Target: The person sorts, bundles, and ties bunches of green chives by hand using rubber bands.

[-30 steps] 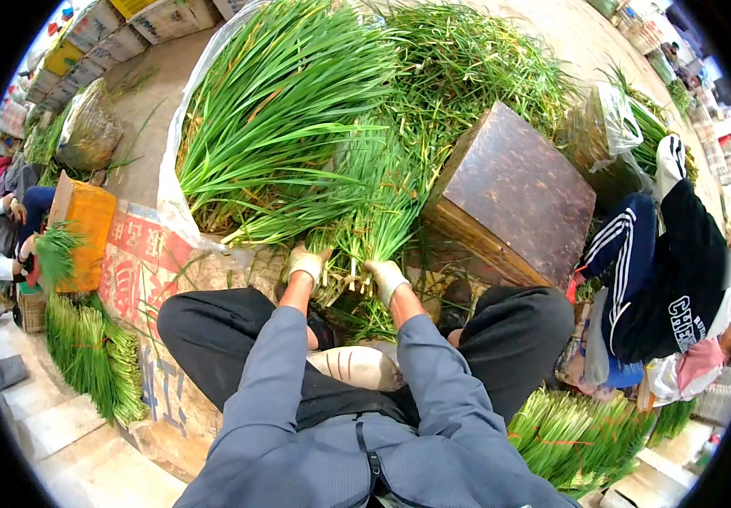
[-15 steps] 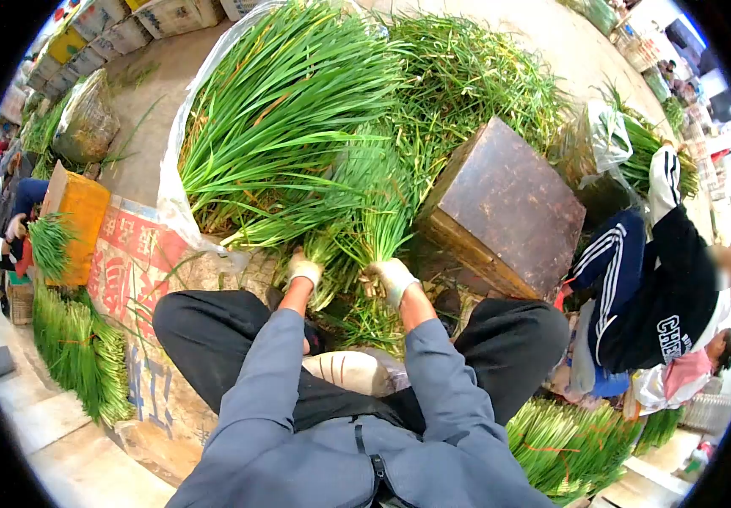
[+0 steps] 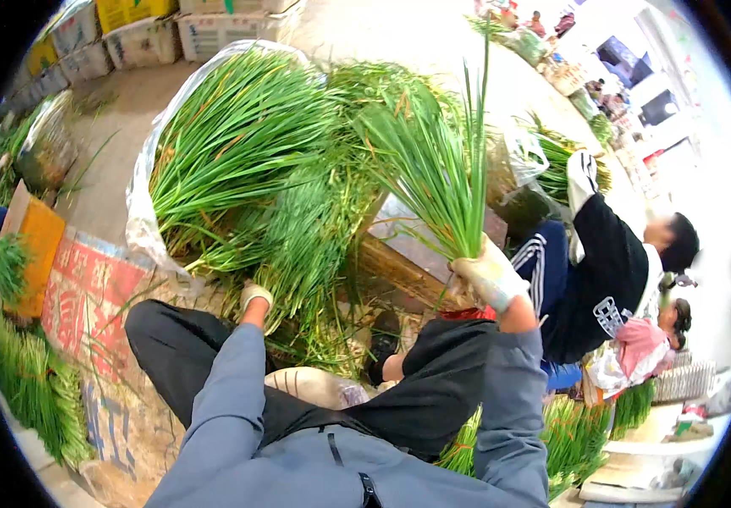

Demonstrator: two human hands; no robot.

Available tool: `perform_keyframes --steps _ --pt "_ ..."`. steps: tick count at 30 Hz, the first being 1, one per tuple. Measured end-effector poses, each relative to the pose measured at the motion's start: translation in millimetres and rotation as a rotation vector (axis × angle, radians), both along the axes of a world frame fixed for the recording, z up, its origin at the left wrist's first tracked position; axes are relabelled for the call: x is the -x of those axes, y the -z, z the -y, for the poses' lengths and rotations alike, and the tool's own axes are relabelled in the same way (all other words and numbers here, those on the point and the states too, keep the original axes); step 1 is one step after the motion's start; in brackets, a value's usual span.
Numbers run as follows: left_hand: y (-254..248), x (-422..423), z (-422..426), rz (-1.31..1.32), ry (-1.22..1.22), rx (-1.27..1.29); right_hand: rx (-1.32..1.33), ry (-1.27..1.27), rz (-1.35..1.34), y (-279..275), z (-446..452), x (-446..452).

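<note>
My right hand (image 3: 488,273), in a pale work glove, is closed around the lower end of a bunch of green chives (image 3: 446,182). Their leaves fan upward and to the left, over the dark wooden box (image 3: 391,262). My left hand (image 3: 255,296), also gloved, is low at the near edge of the chive pile (image 3: 293,229), with its fingers curled at the stems there and partly hidden. Loose leaves and trimmings (image 3: 314,334) lie between my legs.
A large white plastic bag (image 3: 138,212) wraps a heap of long chives. A person (image 3: 590,288) in a black top sits close on my right. Bundled chives (image 3: 39,381) stand on the left beside red-printed cardboard (image 3: 90,292). Crates (image 3: 141,42) line the back left.
My right hand has lifted and moved right with its bunch of chives, away from my left hand. My left hand stays low at the pile. The view has turned to the right.
</note>
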State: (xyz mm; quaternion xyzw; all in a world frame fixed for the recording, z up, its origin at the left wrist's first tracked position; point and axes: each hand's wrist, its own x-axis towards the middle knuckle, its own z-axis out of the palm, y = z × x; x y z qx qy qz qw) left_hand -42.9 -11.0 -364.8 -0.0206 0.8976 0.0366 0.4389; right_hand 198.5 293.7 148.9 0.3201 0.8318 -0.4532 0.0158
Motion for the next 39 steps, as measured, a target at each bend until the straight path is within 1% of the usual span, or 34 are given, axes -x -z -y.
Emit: perform_keyframes --steps 1,2,3,4,5,7,8,9,10,11,12,14,15,16,17,18,20,21,22,24,25,26,28,29,30,31,32,33,34,35,36,37,38,39 --pt "-137.1 -17.0 -3.6 -0.003 -0.168 -0.064 0.04 0.114 0.116 3.0 0.3 3.6" --pt "-162.2 -28.5 -12.4 -0.015 -0.155 -0.07 -0.05 0.167 0.208 40.8 -12.5 2.6" --pt "-176.7 -37.0 -15.3 -0.116 -0.141 -0.061 -0.131 0.22 0.304 78.1 -25.1 1.4" --pt "-192.4 -43.3 -19.0 -0.22 -0.134 -0.053 -0.353 0.21 0.372 140.7 -49.5 3.0" --pt "-212.2 -49.1 -24.2 -0.185 -0.033 -0.1 -0.354 0.214 0.355 152.3 -49.9 2.1" --pt "-254.7 -63.7 -29.9 -0.238 0.198 -0.277 -0.189 0.11 0.485 167.4 -42.4 10.0" --pt "-281.6 -74.0 -28.2 -0.221 0.263 -0.412 -0.111 0.048 0.559 171.2 -38.7 11.6" --pt "-279.4 -79.5 -30.2 -0.225 0.253 -0.414 -0.034 -0.016 0.64 173.4 -37.0 8.7" --pt "-277.3 -82.5 -35.4 -0.149 0.122 -0.674 -0.043 -0.02 0.634 173.1 -39.5 5.2" --pt "-275.8 -84.6 -41.1 -0.07 -0.01 -0.932 -0.317 -0.161 0.63 172.0 -43.3 0.7" --pt "-289.4 -89.0 -48.3 -0.081 -0.007 -0.937 -0.428 -0.239 0.631 161.9 -35.0 -3.3" --pt "-340.9 -107.8 -63.3 0.089 -0.305 -1.368 -0.671 -0.379 0.631 140.7 -18.2 -10.6" --pt "-364.3 -114.2 -69.5 0.061 -0.26 -1.372 -0.593 -0.099 0.509 128.7 -2.5 -15.6" --pt "-375.6 -122.1 -76.6 0.065 -0.248 -1.362 -0.504 0.172 0.389 120.1 15.5 -22.3" --pt "-383.7 -129.4 -82.8 0.161 -0.279 -1.416 -0.576 0.155 0.342 114.2 34.4 -28.3" --pt "-387.4 -135.5 -87.7 0.253 -0.311 -1.468 -0.624 0.151 0.351 108.8 53.5 -31.3" --pt "-371.8 -143.1 -96.6 0.668 -0.395 -1.476 -0.544 0.241 0.316 135.9 66.7 -32.6" --pt "-356.7 -147.6 -107.7 0.691 -0.408 -1.394 -0.719 0.104 0.365 121.3 90.4 -38.3" --pt "-355.0 -151.8 -112.6 0.88 -0.508 -1.43 -0.838 0.041 0.295 124.7 104.5 -44.6" --pt "-351.5 -156.5 -125.5 0.838 -0.793 -1.466 -0.924 -0.054 0.264 132.9 128.5 -52.9" --pt "-346.9 -148.0 -129.4 0.816 -0.884 -1.454 -1.009 -0.122 0.251 132.1 140.9 -58.5" --pt "-341.4 -142.3 -130.5 0.834 -1.033 -1.438 -1.042 -0.186 0.269 134.5 150.4 -65.1" --pt "-321.6 -126.4 -125.4 0.869 -1.085 -1.502 -1.079 -0.246 0.195 135.5 161.2 -80.8" --pt "-314.1 -115.3 -122.9 0.995 -1.134 -1.473 -1.069 -0.245 0.199 138.1 163.5 -87.5" --pt "-316.8 -109.5 -122.9 0.87 -1.074 -1.524 -1.047 -0.293 0.167 139.4 163.4 -92.9" --pt "-319.6 -105.2 -118.8 0.818 -0.984 -1.566 -1.024 -0.338 0.133 139.8 162.0 -97.0" --pt "-322.6 -102.0 -115.3 0.766 -0.891 -1.605 -1.018 -0.328 0.131 139.3 154.9 -99.2" --pt "-338.1 -102.5 -112.7 0.63 -0.869 -1.657 -0.76 -0.342 -0.103 136.8 143.6 -99.0" --pt "-353.0 -97.1 -105.1 0.647 -0.808 -1.644 -0.498 -0.347 -0.332 135.0 134.0 -98.1" --pt "-368.1 -93.2 -99.8 0.646 -0.777 -1.675 -0.231 -0.183 -0.377 136.7 127.1 -96.6" --pt "-380.8 -90.5 -96.4 0.647 -0.745 -1.703 0.093 0.0 -0.315 134.6 119.5 -87.7" --pt "-388.6 -88.3 -94.4 0.656 -0.719 -1.721 0.174 0.053 -0.307 140.9 110.8 -74.1" --pt "-398.6 -88.0 -92.4 0.648 -0.617 -1.747 0.255 0.107 -0.303 146.8 104.3 -58.6" --pt "-406.5 -89.0 -92.7 0.635 -0.538 -1.761 0.368 0.08 -0.306 137.0 103.4 -42.6"
